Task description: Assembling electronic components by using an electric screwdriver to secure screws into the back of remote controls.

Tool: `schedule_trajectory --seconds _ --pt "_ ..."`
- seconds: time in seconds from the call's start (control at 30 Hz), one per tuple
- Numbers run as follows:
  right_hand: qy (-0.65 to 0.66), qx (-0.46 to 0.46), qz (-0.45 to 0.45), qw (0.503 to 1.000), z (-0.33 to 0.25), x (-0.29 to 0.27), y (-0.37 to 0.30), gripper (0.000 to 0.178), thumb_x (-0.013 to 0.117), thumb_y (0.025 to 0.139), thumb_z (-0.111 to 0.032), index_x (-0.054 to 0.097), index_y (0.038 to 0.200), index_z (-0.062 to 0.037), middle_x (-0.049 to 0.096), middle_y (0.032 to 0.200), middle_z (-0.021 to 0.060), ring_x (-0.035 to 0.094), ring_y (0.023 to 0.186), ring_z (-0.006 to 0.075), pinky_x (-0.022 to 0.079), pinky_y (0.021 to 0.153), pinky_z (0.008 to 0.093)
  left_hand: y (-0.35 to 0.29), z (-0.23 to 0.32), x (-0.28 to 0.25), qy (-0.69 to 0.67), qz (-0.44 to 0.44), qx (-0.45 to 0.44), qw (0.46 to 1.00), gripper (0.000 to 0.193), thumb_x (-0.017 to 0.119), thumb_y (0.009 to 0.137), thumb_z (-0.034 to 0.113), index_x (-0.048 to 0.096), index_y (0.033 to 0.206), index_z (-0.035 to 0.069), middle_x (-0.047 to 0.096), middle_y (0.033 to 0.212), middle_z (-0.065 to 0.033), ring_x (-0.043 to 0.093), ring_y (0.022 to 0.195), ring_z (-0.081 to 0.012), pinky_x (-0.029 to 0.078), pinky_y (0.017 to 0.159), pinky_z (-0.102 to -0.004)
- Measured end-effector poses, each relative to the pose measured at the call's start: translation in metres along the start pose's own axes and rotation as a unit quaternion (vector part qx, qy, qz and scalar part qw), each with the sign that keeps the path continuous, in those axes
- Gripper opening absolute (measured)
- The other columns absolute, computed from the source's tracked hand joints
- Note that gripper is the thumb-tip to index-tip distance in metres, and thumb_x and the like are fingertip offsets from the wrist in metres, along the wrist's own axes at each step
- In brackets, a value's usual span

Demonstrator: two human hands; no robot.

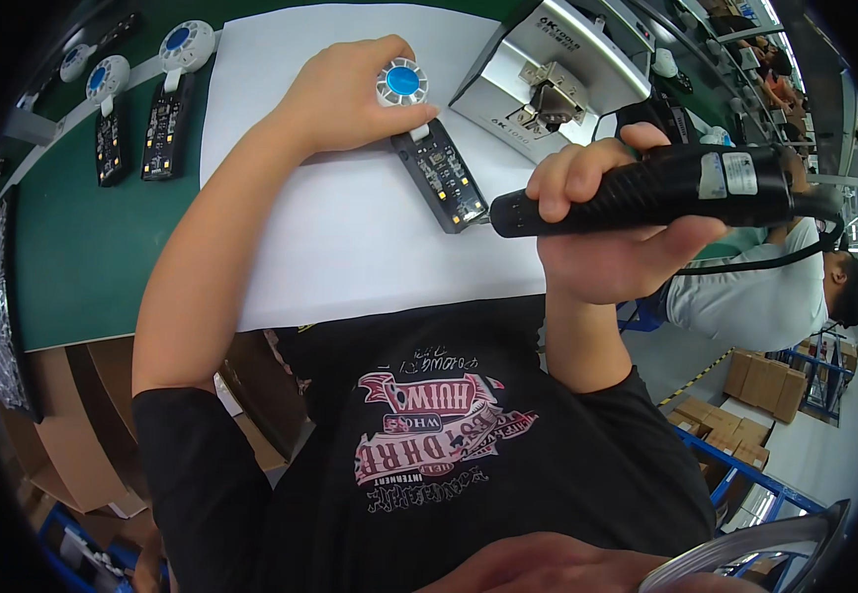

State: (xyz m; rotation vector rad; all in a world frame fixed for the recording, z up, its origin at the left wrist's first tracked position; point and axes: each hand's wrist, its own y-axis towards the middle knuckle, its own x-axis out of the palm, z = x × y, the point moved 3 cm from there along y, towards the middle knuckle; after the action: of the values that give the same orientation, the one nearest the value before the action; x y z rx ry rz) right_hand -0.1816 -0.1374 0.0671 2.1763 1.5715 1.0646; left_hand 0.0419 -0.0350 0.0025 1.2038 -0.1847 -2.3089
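My left hand grips a round white head with a blue centre, fingers and thumb closed about its rim. A short white neck joins it to a narrow black casing with an exposed circuit board, lying slantwise on the white sheet. In my right hand is a black electric screwdriver, held almost level with its cable trailing off to the right. Its nose points left at the casing's near end. Whether the bit touches a screw there is too small to tell.
A silver screw feeder stands behind the screwdriver. Two similar units, one a black board casing, lie at the left on the green tabletop. Cardboard boxes are below the table edge. Another person sits at the right.
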Motion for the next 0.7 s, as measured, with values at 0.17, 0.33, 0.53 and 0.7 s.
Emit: schedule_trajectory --seconds 0.17,0.33,0.53,0.7 --pt "-0.015 0.006 0.057 0.998 0.003 -0.001 -0.005 0.096 0.039 0.084 -0.088 0.047 0.132 -0.0054 0.062 0.081 0.0119 0.059 0.064 0.0227 0.05 0.063 0.0368 0.0 0.001 0.001 0.012 -0.001 0.004 1.0 0.052 0.08 0.077 0.044 0.065 0.108 0.005 0.071 0.092 -0.0166 0.069 0.085 -0.0333 0.053 0.078 -0.039" --pt "-0.013 -0.008 -0.009 1.0 0.003 0.0 -0.009 0.094 0.04 0.088 -0.085 0.047 0.136 -0.0051 0.062 0.086 0.0108 0.059 0.067 0.0223 0.049 0.066 0.0395 -0.002 0.002 0.002 0.01 -0.002 -0.003 1.0 0.052 0.08 0.077 0.044 0.065 0.108 0.005 0.071 0.091 -0.0166 0.069 0.083 -0.0331 0.054 0.077 -0.0387" --pt "-0.029 -0.027 -0.077 0.996 0.003 0.013 -0.015 0.09 0.04 0.089 -0.084 0.051 0.13 -0.0045 0.062 0.089 0.0088 0.059 0.071 0.0213 0.048 0.07 0.0385 -0.002 0.005 0.002 0.006 -0.022 -0.014 1.0 0.051 0.08 0.078 0.042 0.065 0.108 0.004 0.071 0.09 -0.0163 0.069 0.082 -0.032 0.054 0.076 -0.0375" --pt "0.2 0.072 0.119 0.97 -0.014 -0.054 -0.003 0.082 0.039 0.094 -0.078 0.054 0.119 -0.0018 0.053 0.081 0.0036 0.053 0.069 0.0164 0.043 0.07 0.0327 -0.007 -0.002 -0.002 -0.006 -0.011 -0.028 1.0 0.059 0.08 0.076 0.05 0.067 0.109 0.003 0.072 0.093 -0.0179 0.07 0.087 -0.0346 0.055 0.079 -0.04"
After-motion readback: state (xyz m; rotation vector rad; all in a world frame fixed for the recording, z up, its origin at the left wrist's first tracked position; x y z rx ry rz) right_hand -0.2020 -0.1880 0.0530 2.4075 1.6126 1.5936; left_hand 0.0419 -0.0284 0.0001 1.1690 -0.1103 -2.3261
